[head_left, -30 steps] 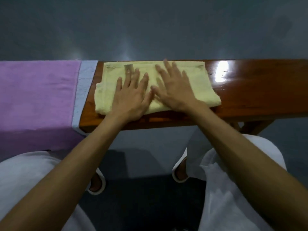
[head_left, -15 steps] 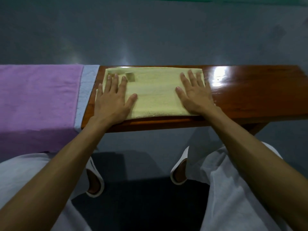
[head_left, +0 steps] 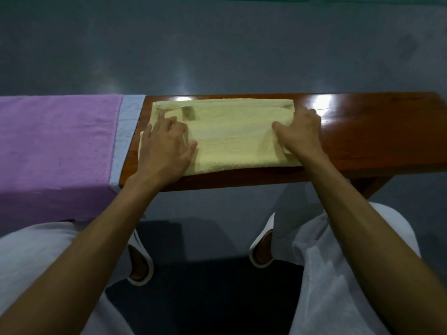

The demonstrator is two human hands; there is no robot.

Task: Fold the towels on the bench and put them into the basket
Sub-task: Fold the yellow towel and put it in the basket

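Head view: your folded pale-yellow terry towel lies flat on the glossy brown wooden bench. Your left hand curls its fingers into the 9 o'clock end and your right hand grips 3 o'clock, probably to lift; no basket shows.

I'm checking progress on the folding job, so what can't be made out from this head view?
Basket: outside the head view.
Purple towel: cut off by the left edge.
Tag on the yellow towel: too small and dim to read.
Left hand: its bent fingers blur into the towel, so gripping or pressing is unclear.
Towel's left end: covered by that hand.
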